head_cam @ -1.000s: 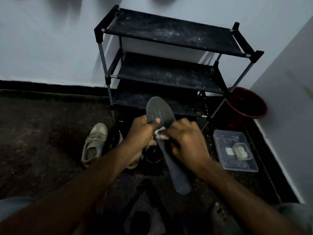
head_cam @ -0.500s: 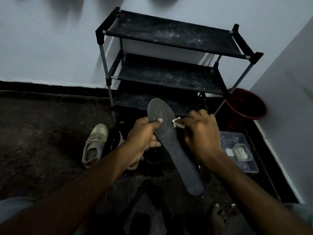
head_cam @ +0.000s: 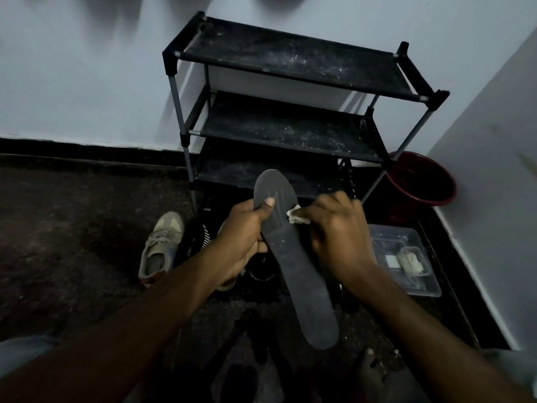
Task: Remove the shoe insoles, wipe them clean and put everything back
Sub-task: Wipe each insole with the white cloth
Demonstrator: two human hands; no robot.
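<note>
L hand [head_cam: 242, 239] grips insole [head_cam: 293, 257] near its top, thumb pressed on the face; insole held in air, slanting down-right, in front of rack [head_cam: 287, 112]. R hand [head_cam: 340, 237] pinches white wipe [head_cam: 295, 214] at insole's right edge. Tan shoe [head_cam: 159, 245] on floor left, clear tub [head_cam: 406, 257] and red bucket [head_cam: 421, 181] right.

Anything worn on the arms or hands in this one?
Both arms are bare as far as the frame shows: no sleeves, watch or bands on the left arm or right arm. Left grip and right grip are ungloved; no rings show, though the right is blurred.
</note>
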